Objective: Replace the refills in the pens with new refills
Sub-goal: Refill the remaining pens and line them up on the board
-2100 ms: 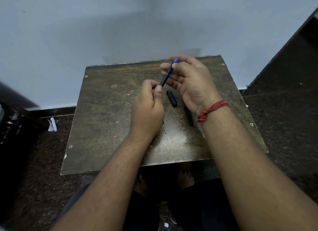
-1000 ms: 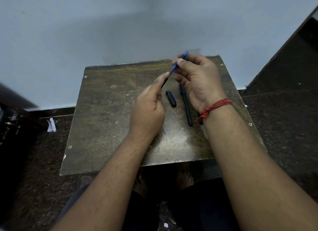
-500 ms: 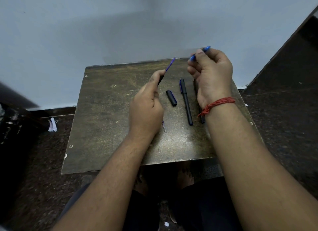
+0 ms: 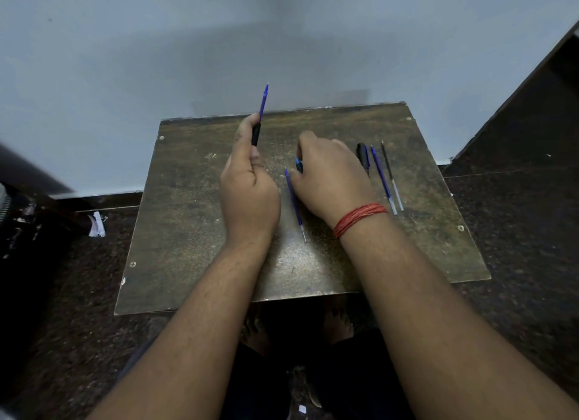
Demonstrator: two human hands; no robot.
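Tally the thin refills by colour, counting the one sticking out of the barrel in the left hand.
Blue refills: 3
Black refills: 1
Total: 4

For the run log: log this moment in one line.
left hand: holds pen barrel, refill protruding | right hand: on table, over pen part

— Any writing you can read near the hands?
— None. Nothing legible shows anywhere, neither lettering, brand, number nor sign.
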